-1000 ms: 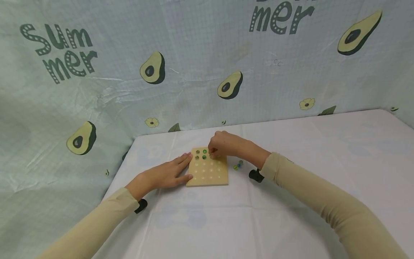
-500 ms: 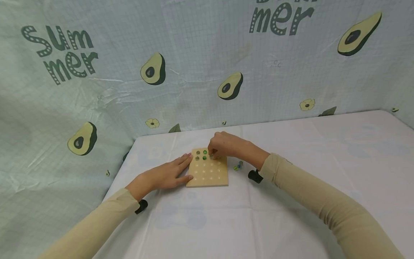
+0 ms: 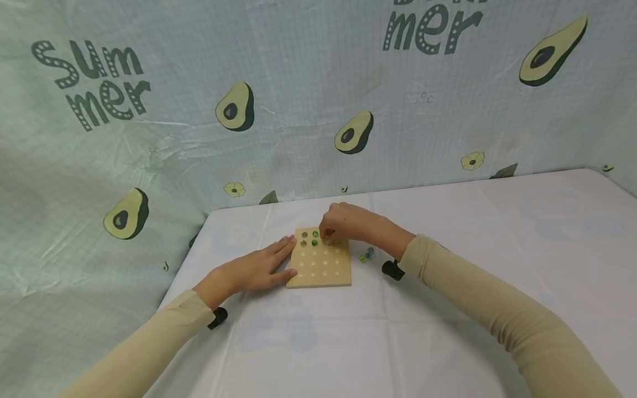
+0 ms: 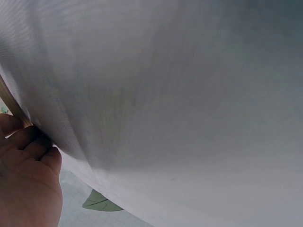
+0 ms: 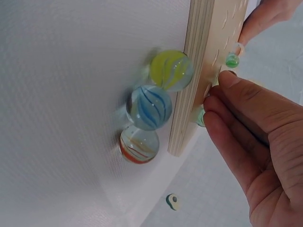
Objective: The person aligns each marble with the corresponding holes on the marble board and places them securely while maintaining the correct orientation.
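Note:
A square wooden board [image 3: 318,266] with rows of shallow dimples lies on the table. Glass marbles fill dimples in its far two rows, among them a green marble [image 3: 314,242]. My right hand [image 3: 345,222] bends over the far part of the board, thumb and fingertips pinching a marble mostly hidden by them. Another green marble [image 5: 232,60] sits just past the thumb in the right wrist view. My left hand [image 3: 261,266] lies with extended fingers along the board's left edge. Only part of the left hand [image 4: 31,175] shows in its wrist view.
Beside the board's right edge, three loose marbles lie close together: a yellow-swirled marble [image 5: 171,71], a blue-swirled marble [image 5: 149,108] and an orange-swirled marble [image 5: 139,144]. A white cloth [image 3: 338,342] covers the table. A printed avocado curtain [image 3: 298,83] hangs behind.
Almost nothing differs. The fingers of my right hand shift very slightly over the same spot on the board; the left hand and the loose marbles stay in place.

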A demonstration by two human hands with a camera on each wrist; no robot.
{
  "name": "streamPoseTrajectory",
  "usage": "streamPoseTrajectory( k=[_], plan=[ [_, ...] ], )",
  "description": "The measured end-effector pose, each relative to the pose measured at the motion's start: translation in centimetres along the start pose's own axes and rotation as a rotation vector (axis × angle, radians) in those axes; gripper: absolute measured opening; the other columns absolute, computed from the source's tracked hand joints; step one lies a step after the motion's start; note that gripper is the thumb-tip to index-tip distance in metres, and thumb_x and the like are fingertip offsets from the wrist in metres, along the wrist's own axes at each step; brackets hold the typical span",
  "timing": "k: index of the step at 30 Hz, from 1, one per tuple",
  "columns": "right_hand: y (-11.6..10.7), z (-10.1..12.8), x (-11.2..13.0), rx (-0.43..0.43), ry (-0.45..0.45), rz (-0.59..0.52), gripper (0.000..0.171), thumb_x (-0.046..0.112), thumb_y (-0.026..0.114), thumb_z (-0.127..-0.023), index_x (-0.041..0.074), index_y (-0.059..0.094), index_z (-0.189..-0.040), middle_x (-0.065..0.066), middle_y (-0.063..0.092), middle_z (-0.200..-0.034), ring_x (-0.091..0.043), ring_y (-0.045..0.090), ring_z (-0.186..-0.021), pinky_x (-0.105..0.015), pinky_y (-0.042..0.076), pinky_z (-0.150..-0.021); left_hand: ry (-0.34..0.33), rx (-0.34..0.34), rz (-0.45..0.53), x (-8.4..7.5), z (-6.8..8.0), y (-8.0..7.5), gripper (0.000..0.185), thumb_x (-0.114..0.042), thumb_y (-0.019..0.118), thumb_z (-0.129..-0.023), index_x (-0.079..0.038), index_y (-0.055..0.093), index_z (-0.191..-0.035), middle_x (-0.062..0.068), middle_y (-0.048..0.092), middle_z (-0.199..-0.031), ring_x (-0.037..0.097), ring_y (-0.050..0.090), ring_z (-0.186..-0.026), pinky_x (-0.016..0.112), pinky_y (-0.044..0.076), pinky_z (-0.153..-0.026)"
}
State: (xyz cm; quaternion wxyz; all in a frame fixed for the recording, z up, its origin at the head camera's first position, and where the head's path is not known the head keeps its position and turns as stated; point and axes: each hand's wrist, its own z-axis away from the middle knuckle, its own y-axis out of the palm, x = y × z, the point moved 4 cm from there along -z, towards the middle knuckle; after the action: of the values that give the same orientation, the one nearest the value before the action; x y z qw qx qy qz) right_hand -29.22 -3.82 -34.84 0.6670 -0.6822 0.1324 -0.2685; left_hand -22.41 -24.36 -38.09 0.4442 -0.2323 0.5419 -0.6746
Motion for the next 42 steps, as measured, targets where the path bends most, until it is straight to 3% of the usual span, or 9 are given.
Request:
streamPoseTrajectory(
  k=[12,22,32,42],
  plan=[
    [-0.1,1.0,-0.2,-0.009,-0.030,-0.028,0.020,0.014,0.077,-0.092,0.011,0.080,-0.111,0.000,0.078,-0.103,-0.005,0.069,-0.085,-0.021,0.056,-0.079,-0.005,0.009,0.006,0.1,0.1,0.1,0.088,-0.067,0.036,-0.103,-0.012,0.007,-0.165,0.008,0.006,-0.171,0.025,0.010,-0.157,0.049,0.024,-0.122],
    [-0.7,5.3,-2.6,-0.018,-0.034,-0.129,0.017,0.012,0.076,-0.093,0.010,0.080,-0.110,0.002,0.077,-0.105,-0.006,0.071,-0.092,-0.022,0.057,-0.081,0.006,-0.005,-0.003,0.2,0.1,-0.1,0.088,-0.068,0.036,-0.102,-0.012,0.007,-0.165,0.005,0.005,-0.171,0.023,0.008,-0.157,0.048,0.024,-0.122],
    [0.3,8.9,-3.5,0.057,-0.067,-0.177,0.022,0.009,0.077,-0.091,0.010,0.079,-0.113,0.004,0.077,-0.108,-0.007,0.071,-0.098,-0.023,0.057,-0.084,-0.004,0.020,-0.007,0.1,0.1,0.7,0.089,-0.069,0.036,-0.102,-0.013,0.006,-0.165,0.004,0.004,-0.171,0.021,0.007,-0.157,0.045,0.024,-0.123],
    [0.4,9.1,-3.6,0.077,-0.126,-0.124,0.023,0.006,0.079,-0.088,0.006,0.079,-0.112,-0.002,0.077,-0.107,-0.012,0.073,-0.098,-0.028,0.059,-0.082,-0.010,0.002,-0.018,0.5,0.0,0.4,0.089,-0.070,0.035,-0.101,-0.014,0.006,-0.165,0.002,0.004,-0.171,0.020,0.007,-0.157,0.044,0.023,-0.123]
  ],
)
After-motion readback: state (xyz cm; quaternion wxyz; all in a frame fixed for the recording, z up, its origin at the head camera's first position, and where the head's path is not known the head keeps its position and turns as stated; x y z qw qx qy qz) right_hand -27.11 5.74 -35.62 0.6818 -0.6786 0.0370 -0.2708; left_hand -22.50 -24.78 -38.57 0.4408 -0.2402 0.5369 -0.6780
